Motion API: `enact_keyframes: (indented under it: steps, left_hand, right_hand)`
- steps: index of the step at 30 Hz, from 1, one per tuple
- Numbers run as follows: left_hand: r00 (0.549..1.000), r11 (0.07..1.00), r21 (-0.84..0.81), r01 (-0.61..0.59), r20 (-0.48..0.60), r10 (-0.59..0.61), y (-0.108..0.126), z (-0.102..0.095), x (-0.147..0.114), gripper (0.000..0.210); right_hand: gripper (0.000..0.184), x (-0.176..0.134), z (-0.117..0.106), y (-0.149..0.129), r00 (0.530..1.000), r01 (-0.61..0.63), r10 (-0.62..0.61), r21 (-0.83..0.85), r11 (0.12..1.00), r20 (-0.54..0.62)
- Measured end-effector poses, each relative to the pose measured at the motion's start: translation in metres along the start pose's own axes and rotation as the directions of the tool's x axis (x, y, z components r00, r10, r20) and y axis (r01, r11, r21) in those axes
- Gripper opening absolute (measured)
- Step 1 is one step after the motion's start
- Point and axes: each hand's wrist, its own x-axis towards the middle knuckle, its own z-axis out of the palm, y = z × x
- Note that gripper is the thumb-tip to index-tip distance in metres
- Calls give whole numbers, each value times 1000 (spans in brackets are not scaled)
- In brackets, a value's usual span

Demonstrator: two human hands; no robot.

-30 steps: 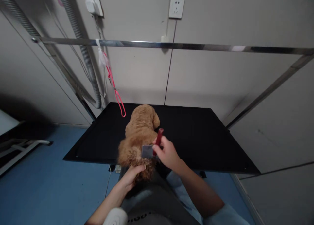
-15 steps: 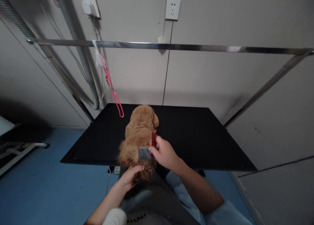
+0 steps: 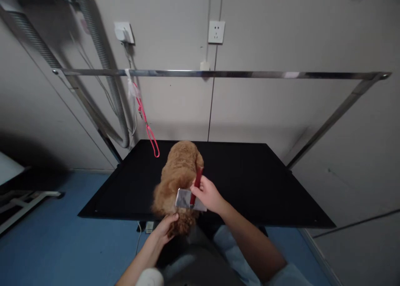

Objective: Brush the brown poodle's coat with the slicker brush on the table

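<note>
A brown curly-coated dog is on the black grooming table, its near end at the edge closest to me. My left hand is closed around the darker, curlier fur at that near end; part of its fingers is hidden beneath. In my right hand is a slicker brush, gripped by its red handle. The brush's flat metal head lies tilted over the dog's fur, just above my left hand. Its bristle side faces down, out of sight.
A metal bar spans above the table on slanted posts. From it hangs a pink leash loop. Grey ribbed hoses run down at left. Wall sockets sit behind, and a white-legged stand is at far left.
The brush has turned in my right hand, so its head now shows wider and extends further right. My left hand keeps its hold on the dog. The camera view has tilted upward a little.
</note>
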Motion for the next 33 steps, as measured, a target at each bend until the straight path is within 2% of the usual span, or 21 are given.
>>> enact_keyframes:
  steps: [1, 4, 5, 8, 9, 10, 11, 13, 14, 16, 17, 18, 19, 20, 22, 23, 25, 27, 28, 31, 33]
  left_hand:
    - [999, 999, -9, -46, 3, 46, 1, 4, 2, 36]
    - [989, 990, 23, -136, -55, 137, 0, 20, 5, 39]
    - [986, 988, 46, -149, -70, 152, -2, 27, 5, 38]
    - [975, 975, 86, -203, -76, 210, -9, 40, 4, 37]
    - [970, 970, 88, -225, -79, 232, -12, 43, 4, 38]
    - [965, 967, 89, -239, -87, 246, -14, 44, 3, 39]
    - [963, 966, 90, -242, -97, 251, -17, 44, 3, 40]
    - [965, 969, 100, -224, -116, 235, -21, 45, 3, 41]
    - [967, 972, 105, -212, -122, 224, -23, 46, 2, 40]
    - [967, 973, 103, -205, -130, 218, -24, 49, 0, 39]
    - [968, 975, 98, -201, -132, 213, -24, 52, -2, 38]
    - [969, 977, 92, -194, -135, 206, -24, 55, -3, 37]
    - [971, 979, 86, -187, -135, 197, -24, 58, -4, 37]
    - [973, 981, 80, -178, -133, 187, -24, 61, -5, 37]
    - [978, 986, 67, -155, -130, 163, -25, 65, -6, 39]
    - [979, 986, 62, -152, -128, 159, -26, 66, -6, 40]
    - [979, 986, 59, -157, -119, 163, -30, 67, -5, 42]
    - [979, 984, 64, -167, -105, 173, -33, 67, -4, 41]
    - [980, 983, 64, -170, -98, 176, -35, 68, -3, 41]
    - [984, 986, 63, -151, -89, 157, -38, 69, -2, 39]
    - [986, 987, 73, -140, -83, 146, -39, 70, -2, 38]
  right_hand:
    - [15, 2, 0, 1, 1000, -19, 19, 22, 1000, -8]
    - [18, 6, 0, 0, 964, 29, -25, 9, 1000, -263]
    - [18, 6, 1, 0, 967, 56, -56, -8, 998, -249]
    - [13, 6, -1, -3, 998, 54, -54, -14, 998, 36]
    - [12, 7, -2, -5, 998, 30, -30, -11, 999, 59]
    - [13, 7, -5, -6, 1000, 19, -19, -10, 1000, -3]
    - [14, 8, -8, -8, 991, 27, -28, -11, 1000, -132]
    - [16, 6, -12, -12, 937, 69, -75, -29, 997, -342]
    - [17, 3, -13, -13, 940, 81, -90, -41, 996, -328]
    - [15, -4, -12, -14, 990, 56, -65, -77, 995, -122]
    - [13, -7, -11, -15, 1000, 20, -21, -106, 994, -10]
    - [12, -9, -10, -15, 999, -10, 16, -140, 990, 41]
    - [12, -10, -10, -16, 1000, -25, 27, -168, 985, 8]
    - [13, -11, -11, -17, 995, -23, 6, -187, 982, -95]
    - [15, -11, -14, -19, 948, 18, -76, -186, 982, -310]
    - [17, -12, -16, -20, 938, 45, -101, -173, 984, -330]
    - [15, -14, -17, -18, 979, 50, -78, -153, 987, -186]
    - [11, -16, -18, -14, 1000, -11, 7, -188, 982, -24]
    - [12, -17, -19, -12, 999, -33, 26, -218, 975, -37]
    - [16, -19, -23, -10, 954, -22, -55, -253, 967, -296]
    - [18, -22, -24, -9, 962, 9, -77, -250, 968, -262]
